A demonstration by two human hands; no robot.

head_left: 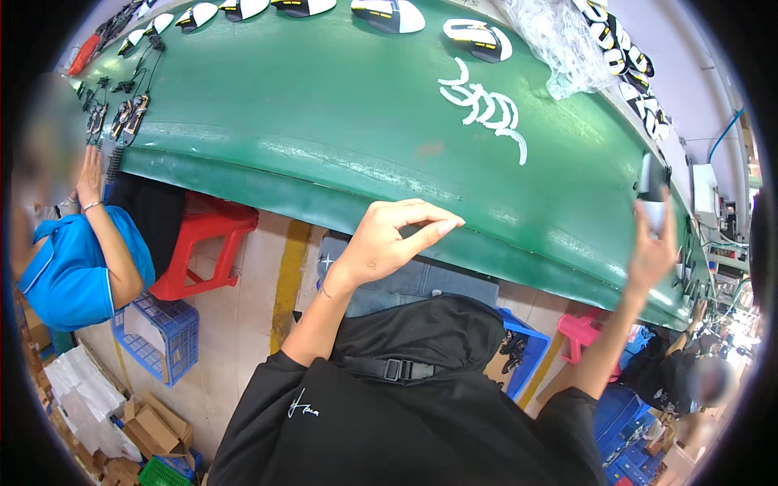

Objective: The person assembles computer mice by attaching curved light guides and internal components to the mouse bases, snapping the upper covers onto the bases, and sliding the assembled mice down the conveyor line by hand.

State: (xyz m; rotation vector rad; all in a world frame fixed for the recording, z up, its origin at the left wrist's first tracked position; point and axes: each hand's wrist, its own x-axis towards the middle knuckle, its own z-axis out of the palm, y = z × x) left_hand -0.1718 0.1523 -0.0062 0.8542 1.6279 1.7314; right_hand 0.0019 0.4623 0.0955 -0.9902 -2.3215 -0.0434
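My left hand [397, 236] is over the near edge of the green work surface [324, 105], thumb and forefinger pressed together. Whatever is in that pinch, if anything, is too small to see. At the right, my right hand [655, 247] reaches out, smeared by motion. Its thumb and fingers are around a black-and-white piece [651, 214], whose exact kind I cannot make out. Several curved white strips [489, 107] lie in a loose cluster beyond my left hand. Rounded black-and-white shells [387, 14] with yellow marks stand in a row along the far edge.
Crumpled clear plastic [559, 44] lies at the far right beside more shells [624, 49]. A person in a blue shirt [89, 263] works at the left, near black cabled parts [130, 115]. A red stool [198, 247], blue crate [162, 336] and blue bin [531, 356] stand below.
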